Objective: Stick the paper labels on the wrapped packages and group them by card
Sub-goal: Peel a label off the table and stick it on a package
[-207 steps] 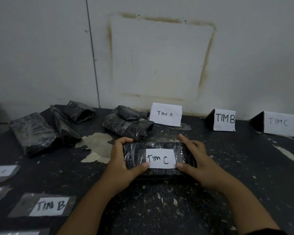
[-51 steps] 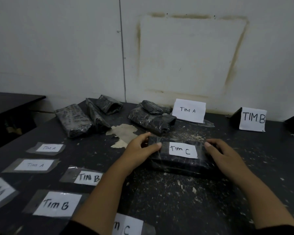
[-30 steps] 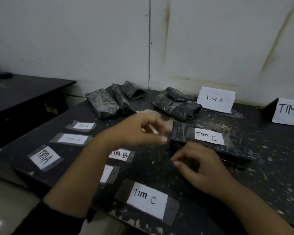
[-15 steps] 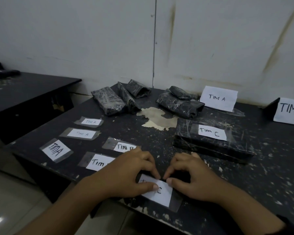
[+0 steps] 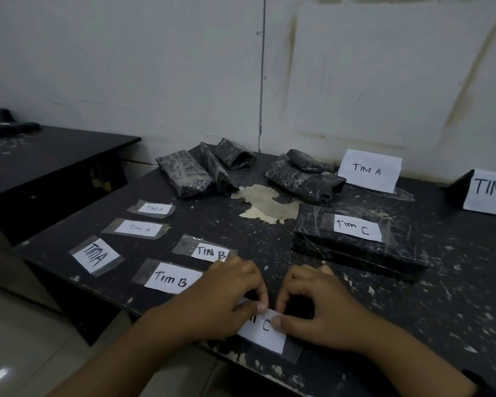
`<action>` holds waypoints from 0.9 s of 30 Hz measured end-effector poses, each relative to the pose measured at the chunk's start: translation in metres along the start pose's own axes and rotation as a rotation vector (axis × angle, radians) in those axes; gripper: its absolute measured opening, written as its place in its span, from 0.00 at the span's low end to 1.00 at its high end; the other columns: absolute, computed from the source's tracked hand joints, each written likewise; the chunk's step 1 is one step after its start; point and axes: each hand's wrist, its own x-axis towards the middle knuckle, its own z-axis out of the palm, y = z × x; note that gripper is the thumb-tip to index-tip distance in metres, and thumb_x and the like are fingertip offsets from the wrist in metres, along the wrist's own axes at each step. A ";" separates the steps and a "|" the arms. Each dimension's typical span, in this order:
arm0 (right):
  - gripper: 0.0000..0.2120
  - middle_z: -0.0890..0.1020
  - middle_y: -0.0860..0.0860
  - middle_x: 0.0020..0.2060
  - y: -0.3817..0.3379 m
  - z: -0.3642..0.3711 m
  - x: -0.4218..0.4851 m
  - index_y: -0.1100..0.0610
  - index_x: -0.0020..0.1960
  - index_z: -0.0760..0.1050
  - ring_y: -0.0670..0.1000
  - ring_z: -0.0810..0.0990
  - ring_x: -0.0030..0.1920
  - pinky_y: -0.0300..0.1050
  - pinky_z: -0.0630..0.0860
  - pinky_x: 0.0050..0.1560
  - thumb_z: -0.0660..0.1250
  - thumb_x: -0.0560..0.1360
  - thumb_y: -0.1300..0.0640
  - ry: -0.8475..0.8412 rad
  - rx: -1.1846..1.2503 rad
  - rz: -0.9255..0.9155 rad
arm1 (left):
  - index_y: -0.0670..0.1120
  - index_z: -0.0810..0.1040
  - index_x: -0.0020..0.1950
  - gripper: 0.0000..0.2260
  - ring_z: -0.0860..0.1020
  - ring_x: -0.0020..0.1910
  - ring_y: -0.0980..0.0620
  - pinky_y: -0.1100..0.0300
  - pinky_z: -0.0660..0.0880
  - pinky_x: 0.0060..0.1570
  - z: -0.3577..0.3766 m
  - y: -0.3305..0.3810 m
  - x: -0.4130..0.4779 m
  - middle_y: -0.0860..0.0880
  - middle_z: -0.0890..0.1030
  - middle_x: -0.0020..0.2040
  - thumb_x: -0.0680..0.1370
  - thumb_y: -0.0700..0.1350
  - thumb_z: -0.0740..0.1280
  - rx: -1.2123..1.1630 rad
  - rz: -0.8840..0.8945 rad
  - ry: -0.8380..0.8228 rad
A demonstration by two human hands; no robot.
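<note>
Near edge of dark surface (image 5: 269,245): left grip (image 5: 221,305) and right grip (image 5: 321,313) each pinch far edge of Tim C label (image 5: 265,333).

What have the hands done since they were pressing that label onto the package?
Both let go of the labelled Tim C package and drew back to the table's near edge, where left hand and right hand pinch a loose Tim C label. Unlabelled packages, other labels and cards stayed put.
</note>
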 end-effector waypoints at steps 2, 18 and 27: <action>0.09 0.73 0.39 0.40 -0.001 0.002 0.001 0.39 0.36 0.74 0.39 0.71 0.48 0.34 0.57 0.54 0.67 0.65 0.36 -0.006 0.003 -0.011 | 0.61 0.70 0.44 0.04 0.62 0.52 0.67 0.65 0.58 0.57 0.001 0.000 -0.002 0.63 0.69 0.47 0.78 0.52 0.63 0.005 0.008 0.016; 0.13 0.75 0.45 0.38 -0.017 0.007 -0.002 0.52 0.33 0.74 0.46 0.75 0.42 0.40 0.60 0.53 0.68 0.66 0.43 0.144 0.224 -0.066 | 0.55 0.73 0.45 0.01 0.70 0.52 0.60 0.62 0.65 0.55 0.004 -0.002 -0.021 0.61 0.72 0.47 0.77 0.50 0.63 -0.140 0.081 0.203; 0.11 0.73 0.44 0.36 -0.027 0.009 -0.002 0.44 0.34 0.67 0.45 0.73 0.39 0.42 0.61 0.51 0.68 0.67 0.43 0.238 0.200 -0.117 | 0.56 0.72 0.44 0.03 0.72 0.52 0.55 0.53 0.71 0.52 0.003 -0.008 -0.026 0.60 0.73 0.47 0.78 0.50 0.60 -0.234 0.100 0.288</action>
